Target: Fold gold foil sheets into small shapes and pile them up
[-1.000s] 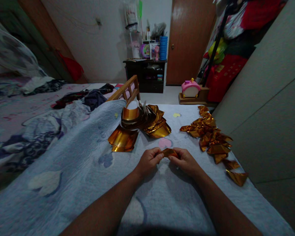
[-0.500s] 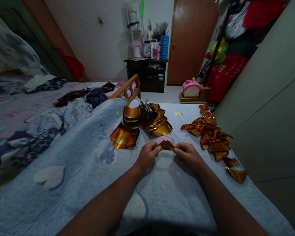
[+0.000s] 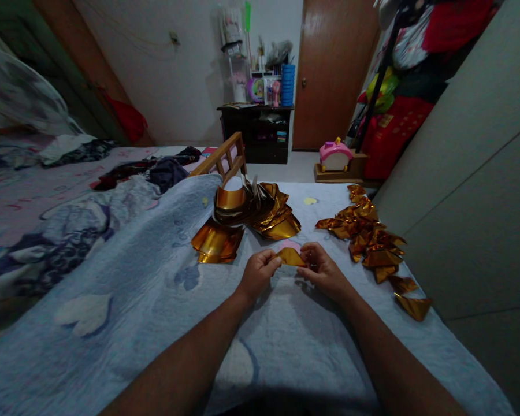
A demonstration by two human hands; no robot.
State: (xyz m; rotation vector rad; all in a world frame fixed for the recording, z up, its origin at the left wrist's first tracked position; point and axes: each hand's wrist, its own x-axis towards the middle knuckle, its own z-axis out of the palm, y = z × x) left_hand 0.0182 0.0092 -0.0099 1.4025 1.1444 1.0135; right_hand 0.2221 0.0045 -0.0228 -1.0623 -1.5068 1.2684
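Observation:
Both hands pinch one small folded piece of gold foil paper [image 3: 290, 257] just above the light blue blanket [image 3: 156, 300]. My left hand [image 3: 260, 271] grips its left end with thumb and fingers closed. My right hand [image 3: 323, 268] is closed on its right end, fingers curled over the top. Beyond the hands lies a curled stack of gold foil sheets [image 3: 247, 216]. To the right runs a row of folded gold foil pieces [image 3: 370, 240].
A grey cabinet wall [image 3: 472, 190] stands close on the right. A wooden bed frame rail [image 3: 223, 156] rises behind the foil stack. Crumpled bedding and clothes [image 3: 69, 219] cover the left. A dark shelf unit [image 3: 255, 130], a door and a pink toy [image 3: 335, 155] are at the back.
Both hands have lifted the foil piece slightly away from me, toward the foil stack. My right fingers have shifted over its top edge and the piece now shows a flatter triangular face.

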